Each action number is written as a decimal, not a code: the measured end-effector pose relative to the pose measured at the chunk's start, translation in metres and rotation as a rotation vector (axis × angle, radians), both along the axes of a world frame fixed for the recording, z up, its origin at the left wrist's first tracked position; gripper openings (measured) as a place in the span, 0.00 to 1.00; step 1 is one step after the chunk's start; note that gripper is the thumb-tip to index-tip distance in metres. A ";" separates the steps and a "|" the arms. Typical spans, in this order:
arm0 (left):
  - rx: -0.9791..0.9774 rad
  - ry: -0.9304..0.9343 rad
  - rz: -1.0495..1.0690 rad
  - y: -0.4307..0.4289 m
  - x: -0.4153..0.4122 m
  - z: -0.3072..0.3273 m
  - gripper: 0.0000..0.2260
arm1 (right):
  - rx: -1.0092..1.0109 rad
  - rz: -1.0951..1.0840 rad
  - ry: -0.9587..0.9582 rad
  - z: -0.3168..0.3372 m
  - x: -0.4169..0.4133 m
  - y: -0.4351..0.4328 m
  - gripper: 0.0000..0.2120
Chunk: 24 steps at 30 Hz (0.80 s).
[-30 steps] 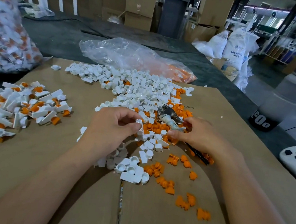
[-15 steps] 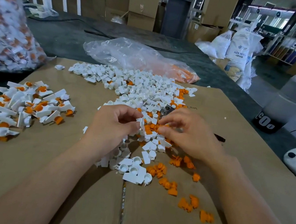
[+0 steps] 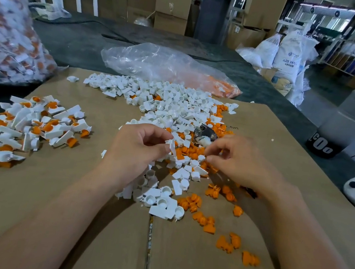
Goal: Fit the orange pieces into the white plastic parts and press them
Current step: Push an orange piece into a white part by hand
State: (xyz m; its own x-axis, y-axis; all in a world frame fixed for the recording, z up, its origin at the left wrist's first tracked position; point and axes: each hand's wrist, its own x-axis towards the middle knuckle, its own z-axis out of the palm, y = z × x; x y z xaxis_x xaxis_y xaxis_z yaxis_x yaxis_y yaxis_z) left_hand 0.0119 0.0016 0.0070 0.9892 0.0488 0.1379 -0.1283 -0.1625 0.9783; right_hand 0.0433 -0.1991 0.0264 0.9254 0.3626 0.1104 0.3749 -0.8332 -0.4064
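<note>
Now the right hand has left the metal tool it was over a second ago and come in leftward, curled fingertips down among the orange pieces in the middle of the heap (whether they already pinch one I cannot tell). The left hand stays put, pinching a white plastic part just above that orange patch on the cardboard surface. Likely the fitting comes next, then the pressing

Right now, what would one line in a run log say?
stage: pick-up | left hand: pinches white part | right hand: fingers curled over mixed pile, hold unclear
</note>
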 end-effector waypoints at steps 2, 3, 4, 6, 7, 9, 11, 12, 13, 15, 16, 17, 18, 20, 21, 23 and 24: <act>0.000 -0.005 -0.002 0.000 0.000 0.000 0.12 | -0.064 0.046 0.031 0.000 -0.001 0.001 0.05; -0.002 -0.003 -0.003 0.000 0.000 0.000 0.12 | -0.112 0.073 0.039 0.000 -0.002 0.002 0.07; -0.004 0.001 -0.005 0.000 0.000 0.000 0.12 | -0.163 0.091 0.041 -0.001 -0.002 0.004 0.09; 0.003 0.004 -0.007 0.000 0.000 0.000 0.13 | -0.219 0.097 0.031 -0.001 -0.003 0.006 0.11; 0.010 0.003 -0.008 0.000 0.000 0.000 0.13 | -0.223 0.093 0.029 -0.001 -0.003 0.006 0.12; 0.025 0.003 -0.008 -0.001 0.000 0.000 0.13 | -0.233 0.087 0.018 -0.001 -0.003 0.008 0.12; 0.038 0.008 -0.010 -0.001 0.000 0.000 0.13 | -0.249 0.080 0.011 -0.002 -0.002 0.009 0.10; 0.038 0.011 -0.012 -0.001 0.000 0.000 0.12 | -0.254 0.079 0.011 -0.003 -0.002 0.009 0.09; 0.035 0.015 -0.014 -0.001 0.000 0.000 0.12 | -0.260 0.080 0.011 -0.003 -0.002 0.009 0.08; 0.026 0.020 -0.019 -0.001 -0.001 0.000 0.12 | -0.277 0.085 0.009 -0.004 -0.002 0.009 0.04; 0.022 0.022 -0.020 -0.001 -0.001 0.000 0.12 | -0.277 0.086 0.012 -0.004 -0.002 0.009 0.04; 0.019 0.025 -0.020 -0.001 -0.001 0.000 0.12 | -0.271 0.086 0.016 -0.004 -0.002 0.009 0.04; 0.020 0.028 -0.018 -0.001 -0.001 0.000 0.12 | -0.264 0.086 0.021 -0.004 -0.002 0.009 0.05; 0.022 0.036 -0.016 -0.001 0.000 0.000 0.12 | -0.243 0.085 0.028 -0.004 -0.002 0.010 0.04; 0.021 0.039 -0.015 -0.001 0.000 0.000 0.12 | -0.233 0.087 0.037 -0.003 -0.001 0.009 0.03; 0.019 0.041 -0.013 -0.001 0.000 0.000 0.12 | -0.254 0.110 0.059 -0.002 -0.001 0.006 0.09; 0.019 0.041 -0.014 -0.001 -0.001 0.000 0.12 | -0.281 0.126 0.074 -0.001 0.000 0.004 0.12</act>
State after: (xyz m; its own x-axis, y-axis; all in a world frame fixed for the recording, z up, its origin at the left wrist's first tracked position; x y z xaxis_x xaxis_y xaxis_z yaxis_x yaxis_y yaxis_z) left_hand 0.0113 0.0005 0.0071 0.9946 0.0326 0.0981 -0.0907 -0.1799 0.9795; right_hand 0.0434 -0.1950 0.0249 0.8730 0.4817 -0.0766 0.4605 -0.8656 -0.1965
